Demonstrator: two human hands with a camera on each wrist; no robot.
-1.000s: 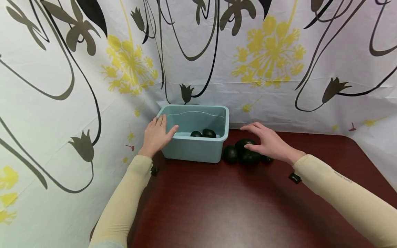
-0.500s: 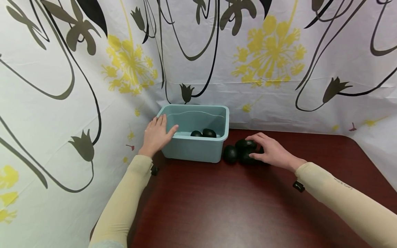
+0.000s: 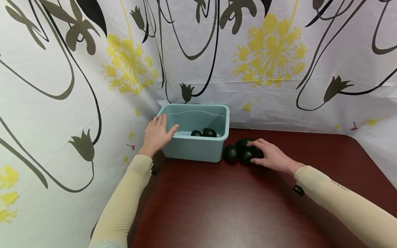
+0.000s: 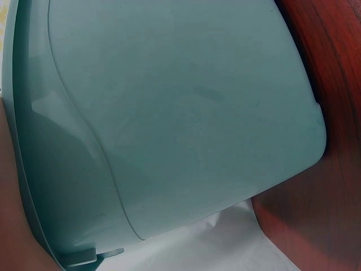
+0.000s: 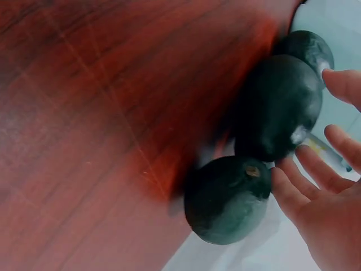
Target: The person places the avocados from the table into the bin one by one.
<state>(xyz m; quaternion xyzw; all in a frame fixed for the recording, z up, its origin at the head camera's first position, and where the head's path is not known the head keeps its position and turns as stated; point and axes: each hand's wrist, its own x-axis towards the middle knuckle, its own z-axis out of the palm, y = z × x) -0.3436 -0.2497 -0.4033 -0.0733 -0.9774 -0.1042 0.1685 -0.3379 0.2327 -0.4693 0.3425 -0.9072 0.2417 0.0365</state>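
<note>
The dark red tabletop [image 3: 235,206] carries everything, with a flowered curtain [image 3: 273,58] hung behind it. The landmark is the pale blue tub [image 3: 214,119] at the tabletop's far edge, against the curtain. The left hand [image 3: 156,135] lies flat on the tub's left wall, fingers straight, its grip released. Inside the tub lie two dark avocados [image 3: 203,133], near its front wall. Just right of the tub, on the tabletop, sits a cluster of avocados [image 3: 238,151], touching one another. The right hand [image 3: 269,155] rests over the cluster's right side; in the right wrist view its fingers [image 5: 293,189] are spread and only lightly bent beside one avocado [image 5: 225,200], so nothing is clenched yet. These fruits look firm and fairly light, with a rounded skin that could roll; a hold around the widest middle seems safest.
</note>
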